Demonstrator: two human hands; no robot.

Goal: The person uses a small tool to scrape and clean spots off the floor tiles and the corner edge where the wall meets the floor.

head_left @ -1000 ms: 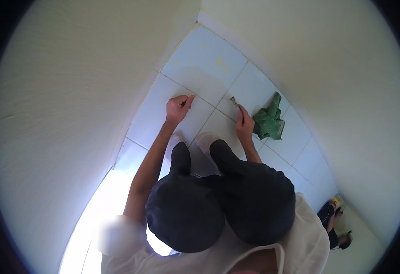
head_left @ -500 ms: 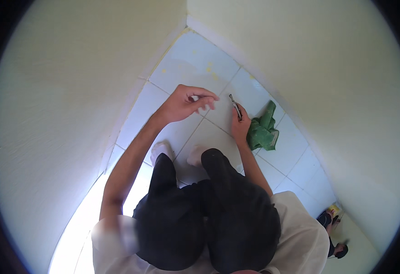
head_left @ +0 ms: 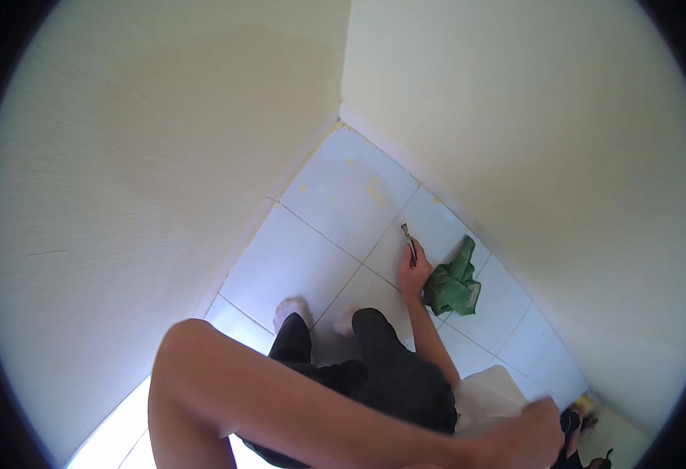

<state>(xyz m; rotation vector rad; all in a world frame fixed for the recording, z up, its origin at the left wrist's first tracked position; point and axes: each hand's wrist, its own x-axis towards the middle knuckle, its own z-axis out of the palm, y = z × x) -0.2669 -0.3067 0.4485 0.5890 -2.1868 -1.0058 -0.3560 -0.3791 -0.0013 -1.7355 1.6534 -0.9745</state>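
My right hand (head_left: pixel 415 273) rests low over the floor, its fingers wrapped round a slim metal tool with a narrow blade-like tip (head_left: pixel 409 244); its exact kind is too small to make out. Right beside that hand lies a crumpled green cloth (head_left: pixel 454 283) on the tiles. My left forearm crosses in front of my body, over my knees, toward the lower right. At its end, my left hand (head_left: pixel 542 438) is near my right sleeve (head_left: pixel 488 402); its fingers are blurred and mostly hidden.
Two pale walls (head_left: pixel 226 102) (head_left: pixel 515 102) meet in a corner ahead. White floor tiles (head_left: pixel 312 242) bear yellow specks (head_left: pixel 374 187) near that corner. My feet (head_left: pixel 290 309) stand on the tiles. Another person (head_left: pixel 578 430) is at the lower right.
My left hand has swung from above the tiles across my body to the lower right. My right hand still grips the tool beside the cloth. The view has tilted upward.
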